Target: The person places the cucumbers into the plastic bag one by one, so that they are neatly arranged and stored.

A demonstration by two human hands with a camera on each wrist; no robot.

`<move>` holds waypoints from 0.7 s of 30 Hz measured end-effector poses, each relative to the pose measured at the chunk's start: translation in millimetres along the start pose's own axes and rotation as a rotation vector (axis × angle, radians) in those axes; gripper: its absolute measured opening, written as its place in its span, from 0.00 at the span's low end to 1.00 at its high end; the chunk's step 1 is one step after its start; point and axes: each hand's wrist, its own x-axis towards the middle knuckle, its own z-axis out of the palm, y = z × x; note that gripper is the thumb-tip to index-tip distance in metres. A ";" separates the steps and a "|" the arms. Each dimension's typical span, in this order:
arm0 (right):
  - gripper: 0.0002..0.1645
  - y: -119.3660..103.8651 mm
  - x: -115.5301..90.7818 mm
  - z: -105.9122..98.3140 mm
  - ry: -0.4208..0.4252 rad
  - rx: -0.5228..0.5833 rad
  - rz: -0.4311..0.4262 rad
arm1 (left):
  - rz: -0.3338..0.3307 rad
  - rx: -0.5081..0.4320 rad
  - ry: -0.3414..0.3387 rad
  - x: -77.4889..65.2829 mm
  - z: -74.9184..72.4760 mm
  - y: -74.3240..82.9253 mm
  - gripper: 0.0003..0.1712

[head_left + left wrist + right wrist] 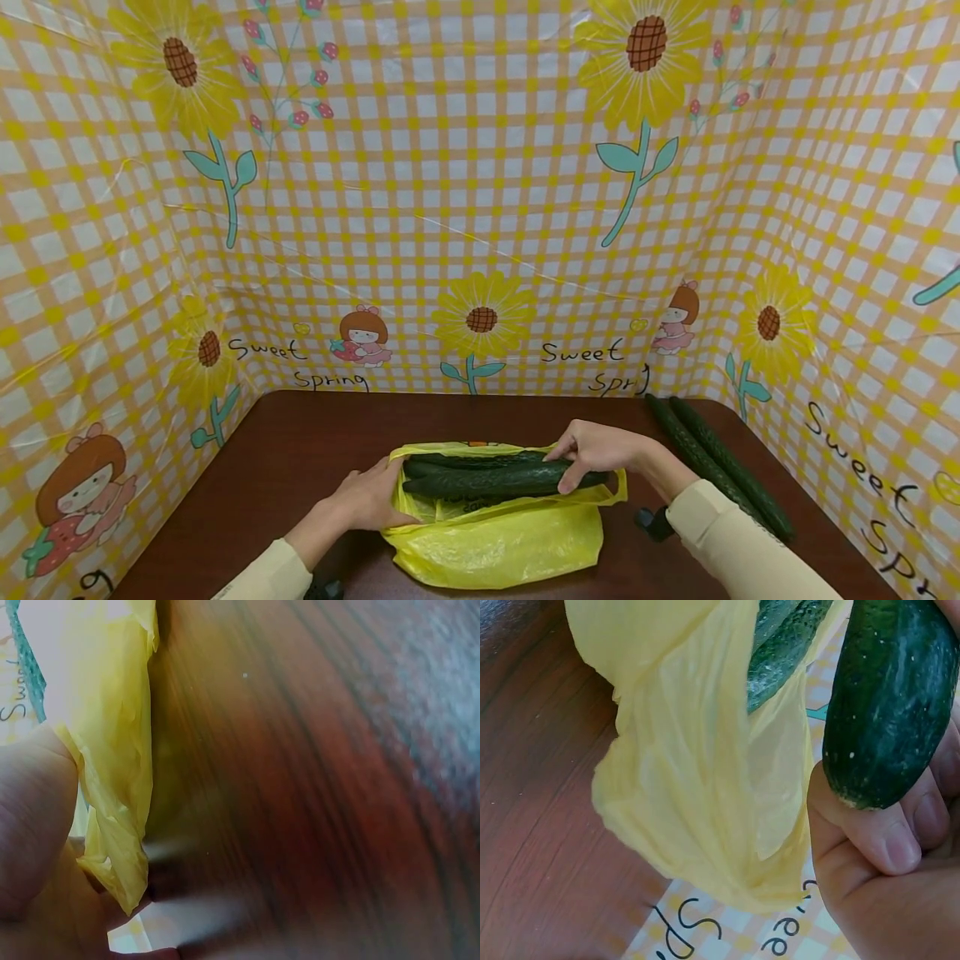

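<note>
A yellow plastic bag (502, 546) lies on the table with its mouth open. Dark green cucumbers show in the opening. My right hand (600, 450) grips the front cucumber (495, 480) near its right end, thumb on the near side. In the right wrist view that cucumber's blunt end (892, 697) sits against the fingers, outside the bag's edge. Another cucumber (784, 656) is deeper in the bag. My left hand (371, 498) holds the bag's left rim, and in the left wrist view the yellow film (116, 765) passes between thumb and fingers.
Two long cucumbers (723, 454) lie side by side on the table's right, beyond the right forearm. The dark brown table (315, 433) is enclosed by a checked, sunflower-printed cloth (480, 208) at the back and both sides.
</note>
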 end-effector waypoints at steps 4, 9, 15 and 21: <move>0.19 -1.7 -0.1 0.7 0.004 -0.014 0.027 | 0.000 -0.012 -0.012 -2.0 -2.1 1.4 0.63; 0.14 -4.3 4.3 3.3 -0.001 -0.058 0.021 | -0.009 -0.017 -0.011 -5.7 -5.2 2.0 0.63; 0.13 -3.2 8.4 6.3 -0.007 -0.105 0.030 | 0.005 -0.014 -0.008 -4.2 -2.1 1.0 0.63; 0.09 0.8 11.4 10.9 0.010 -0.175 0.061 | 0.000 -0.012 -0.006 -1.6 1.3 -0.6 0.64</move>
